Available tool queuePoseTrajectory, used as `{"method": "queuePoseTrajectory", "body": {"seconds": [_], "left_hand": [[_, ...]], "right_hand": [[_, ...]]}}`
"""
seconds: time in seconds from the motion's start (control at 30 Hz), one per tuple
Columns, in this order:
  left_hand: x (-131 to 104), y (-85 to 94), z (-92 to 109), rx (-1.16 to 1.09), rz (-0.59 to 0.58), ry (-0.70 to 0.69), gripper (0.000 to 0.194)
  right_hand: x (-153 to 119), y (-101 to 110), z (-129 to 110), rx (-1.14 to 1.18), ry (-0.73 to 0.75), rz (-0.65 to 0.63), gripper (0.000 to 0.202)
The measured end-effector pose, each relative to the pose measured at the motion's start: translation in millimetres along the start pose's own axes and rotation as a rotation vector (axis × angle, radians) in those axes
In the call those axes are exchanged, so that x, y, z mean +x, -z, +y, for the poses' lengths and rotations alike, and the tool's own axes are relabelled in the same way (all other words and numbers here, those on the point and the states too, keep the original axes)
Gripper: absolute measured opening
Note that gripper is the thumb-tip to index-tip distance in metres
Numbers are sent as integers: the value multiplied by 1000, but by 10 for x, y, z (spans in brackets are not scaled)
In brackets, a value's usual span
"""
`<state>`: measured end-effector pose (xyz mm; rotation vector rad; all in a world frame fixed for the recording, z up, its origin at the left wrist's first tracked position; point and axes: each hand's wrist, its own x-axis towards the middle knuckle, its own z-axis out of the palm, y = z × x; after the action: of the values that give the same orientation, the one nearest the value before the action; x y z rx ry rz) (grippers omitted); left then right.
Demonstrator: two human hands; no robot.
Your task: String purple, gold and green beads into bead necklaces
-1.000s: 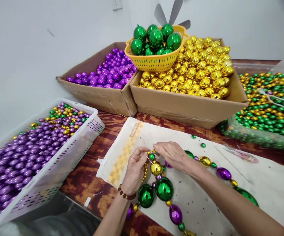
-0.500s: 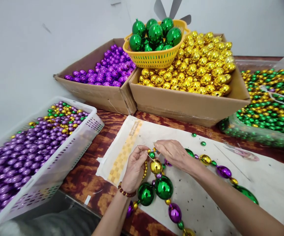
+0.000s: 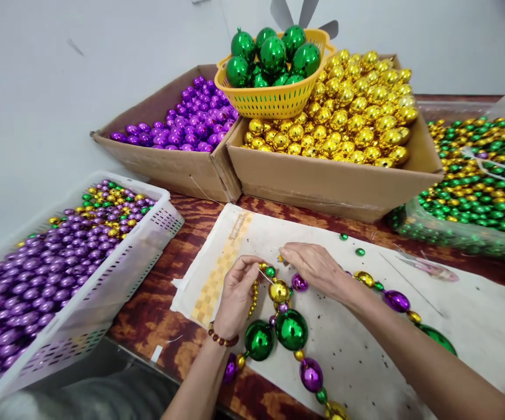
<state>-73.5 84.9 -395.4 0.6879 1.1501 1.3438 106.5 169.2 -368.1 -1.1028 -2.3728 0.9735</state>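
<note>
Pinched between the thumb and fingertips of the left hand (image 3: pixel 236 293) is a thin white thread, held where it meets the bead strand (image 3: pixel 291 329); the fingers are closed on it, and a brown beaded bracelet (image 3: pixel 222 339) is worn at that wrist. The right hand (image 3: pixel 314 268) is laid over the strand just beside the left, its fingertips drawn together on a small bead at the strand's upper end, though what exactly is gripped there is too small to be told. The bead strand is spread across a white cloth (image 3: pixel 366 361) on the near part of the wooden table (image 3: pixel 147 315), with large green, gold and purple beads set between small ones; one run is led from the hands toward the near edge, another toward the right edge under the right forearm. Two loose green beads (image 3: pixel 359 252) are seen on the cloth just beyond the right hand. A white plastic crate (image 3: pixel 116 286) heaped with purple beads is placed at the left edge of the table. Along the far edge two cardboard boxes are set side by side and touching: the purple-bead box (image 3: pixel 164 163) on the left and the gold-bead box (image 3: pixel 335 184) on the right. A yellow basket (image 3: pixel 270 102) of large green balls is rested on top where they meet. At the right edge a clear bag (image 3: pixel 475 233) of mixed green and gold beads is lain.
</note>
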Motion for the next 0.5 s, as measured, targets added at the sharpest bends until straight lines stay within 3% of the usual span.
{"method": "queuePoseTrajectory", "body": {"seconds": [0.17,0.37,0.5], "left_hand": [[-8,45,78,567,124,-328,18],[-178,-212,165,733,-32,-257,25],[-268,-307,233,849,-106,-362,22]], "right_hand": [[-304,215,142,120,-173,96,25],[-439,162,-132,423,-125,147,16],[-367,160,-304,346,35,101,35]]}}
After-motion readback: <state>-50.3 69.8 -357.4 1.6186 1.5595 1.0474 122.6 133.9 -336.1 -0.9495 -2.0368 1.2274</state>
